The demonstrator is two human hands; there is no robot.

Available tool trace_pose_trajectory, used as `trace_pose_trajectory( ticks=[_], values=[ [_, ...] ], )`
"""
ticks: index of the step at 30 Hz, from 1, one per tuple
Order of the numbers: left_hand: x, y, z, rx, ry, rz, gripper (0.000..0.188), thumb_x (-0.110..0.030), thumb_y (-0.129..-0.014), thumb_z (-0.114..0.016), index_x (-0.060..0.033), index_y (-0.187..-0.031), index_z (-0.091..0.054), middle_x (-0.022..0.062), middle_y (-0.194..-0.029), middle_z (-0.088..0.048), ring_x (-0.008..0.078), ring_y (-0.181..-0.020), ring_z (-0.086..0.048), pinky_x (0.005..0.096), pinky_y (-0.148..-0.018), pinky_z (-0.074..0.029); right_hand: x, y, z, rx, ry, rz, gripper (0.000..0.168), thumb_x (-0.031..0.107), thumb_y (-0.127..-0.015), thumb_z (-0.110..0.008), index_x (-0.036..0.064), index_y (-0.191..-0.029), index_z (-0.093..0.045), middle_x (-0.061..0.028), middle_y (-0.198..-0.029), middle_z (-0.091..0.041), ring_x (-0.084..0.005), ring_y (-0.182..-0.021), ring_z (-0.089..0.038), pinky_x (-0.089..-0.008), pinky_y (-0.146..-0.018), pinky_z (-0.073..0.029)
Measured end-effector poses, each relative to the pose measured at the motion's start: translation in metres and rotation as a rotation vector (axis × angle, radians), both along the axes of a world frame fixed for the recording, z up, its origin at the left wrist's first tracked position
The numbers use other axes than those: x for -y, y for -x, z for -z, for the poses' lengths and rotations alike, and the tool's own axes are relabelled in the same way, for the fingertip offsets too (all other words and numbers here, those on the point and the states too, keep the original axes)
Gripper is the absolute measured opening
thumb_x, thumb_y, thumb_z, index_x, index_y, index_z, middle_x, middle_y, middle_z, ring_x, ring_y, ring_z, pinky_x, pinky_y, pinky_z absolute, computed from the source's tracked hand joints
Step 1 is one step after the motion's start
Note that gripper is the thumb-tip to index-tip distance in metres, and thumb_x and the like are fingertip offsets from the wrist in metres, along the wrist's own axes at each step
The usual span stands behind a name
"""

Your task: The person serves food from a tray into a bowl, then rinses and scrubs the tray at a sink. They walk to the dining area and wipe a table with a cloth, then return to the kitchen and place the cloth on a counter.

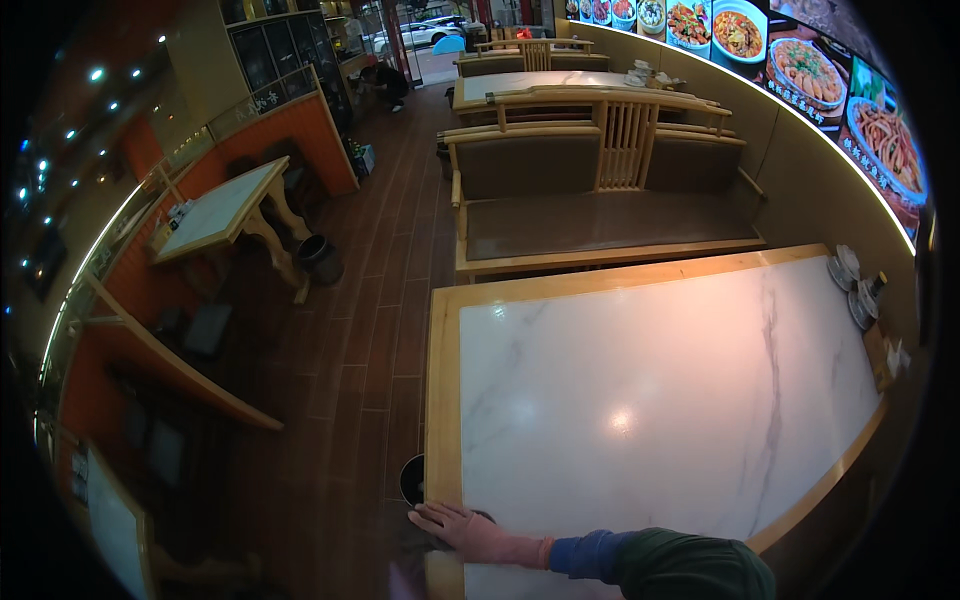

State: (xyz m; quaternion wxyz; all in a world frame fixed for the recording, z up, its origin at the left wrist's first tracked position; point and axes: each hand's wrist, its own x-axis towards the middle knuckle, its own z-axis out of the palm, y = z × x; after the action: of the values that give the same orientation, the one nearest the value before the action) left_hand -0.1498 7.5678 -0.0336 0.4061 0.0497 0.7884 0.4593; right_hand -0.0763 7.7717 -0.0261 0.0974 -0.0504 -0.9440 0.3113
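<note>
My right hand (457, 529) reaches in from the lower right, its fingers stretched out over the left edge of a table (615, 405) with a white marbled top and a light wood frame. A dark cloth (415, 538) is under the palm and fingers, mostly hidden and blurred where it hangs past the wood rim. The sleeve (675, 562) on this arm is dark green over a blue cuff. My left hand is out of view; a pinkish blur at the bottom edge is too smeared to name.
Stacked dishes (855, 289) and a tissue box (881, 356) stand by the wall. A bench (607, 225) faces the table. A black bin (412, 480) stands beside the table, another bin (320, 259) across the aisle (367, 322). A person (386, 84) crouches farther back.
</note>
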Motion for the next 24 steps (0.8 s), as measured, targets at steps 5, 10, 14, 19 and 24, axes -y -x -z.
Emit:
trace_pose_trajectory(
  ticks=[5, 10, 14, 19, 24],
  values=[
    [0.01, 0.019, 0.019, 0.328, -0.055, -0.061, 0.055, -0.036, -0.089, -0.046, 0.0019, -0.128, -0.036, 0.018, -0.119, -0.052, 0.0325, -0.106, -0.05, 0.0403, -0.091, -0.04, 0.095, -0.08, -0.014, -0.075, 0.094, -0.169, 0.058, 0.024, -0.081, -0.053, 0.016, -0.135, -0.032, -0.0141, -0.13, -0.042, -0.0306, -0.123, -0.038, -0.0368, -0.102, -0.031],
    [0.017, 0.049, 0.037, 0.57, -0.036, -0.057, 0.053, -0.038, -0.09, -0.046, 0.0013, -0.125, -0.041, 0.0163, -0.116, -0.054, 0.0297, -0.103, -0.052, 0.04, -0.089, -0.042, 0.072, -0.133, -0.028, -0.013, 0.021, -0.106, 0.056, 0.019, -0.081, -0.054, 0.01, -0.132, -0.034, -0.0138, -0.128, -0.042, -0.0289, -0.115, -0.045, -0.0377, -0.093, -0.04],
    [0.025, 0.073, 0.054, 0.763, -0.026, -0.005, 0.051, -0.039, -0.09, -0.046, 0.0008, -0.123, -0.044, 0.015, -0.115, -0.055, 0.0275, -0.101, -0.054, 0.0398, -0.087, -0.043, 0.015, -0.162, -0.031, 0.112, 0.051, 0.692, 0.067, 0.011, -0.075, -0.061, 0.012, -0.135, -0.031, -0.0128, -0.131, -0.039, -0.0315, -0.116, -0.043, -0.0395, -0.094, -0.04],
    [0.035, 0.121, -0.034, 0.791, -0.176, 0.174, 0.043, -0.041, -0.09, -0.044, -0.0036, -0.109, -0.054, 0.0114, -0.106, -0.059, 0.0241, -0.097, -0.055, 0.0371, -0.086, -0.044, 0.022, -0.152, -0.003, -0.115, -0.121, 1.716, 0.073, 0.003, -0.068, -0.065, 0.01, -0.133, -0.032, -0.0163, -0.125, -0.045, -0.0372, -0.11, -0.043, -0.0427, -0.094, -0.036],
    [0.044, 0.208, 0.05, 0.635, -0.017, 0.258, 0.046, -0.037, -0.09, -0.04, -0.0021, -0.12, -0.047, 0.0159, -0.112, -0.057, 0.0267, -0.102, -0.055, 0.0396, -0.089, -0.042, 0.138, -0.046, -0.015, -0.055, -0.196, 1.46, 0.071, 0.008, -0.067, -0.066, 0.01, -0.131, -0.034, -0.0188, -0.124, -0.045, -0.0398, -0.108, -0.045, -0.0442, -0.092, -0.037]
  ],
)
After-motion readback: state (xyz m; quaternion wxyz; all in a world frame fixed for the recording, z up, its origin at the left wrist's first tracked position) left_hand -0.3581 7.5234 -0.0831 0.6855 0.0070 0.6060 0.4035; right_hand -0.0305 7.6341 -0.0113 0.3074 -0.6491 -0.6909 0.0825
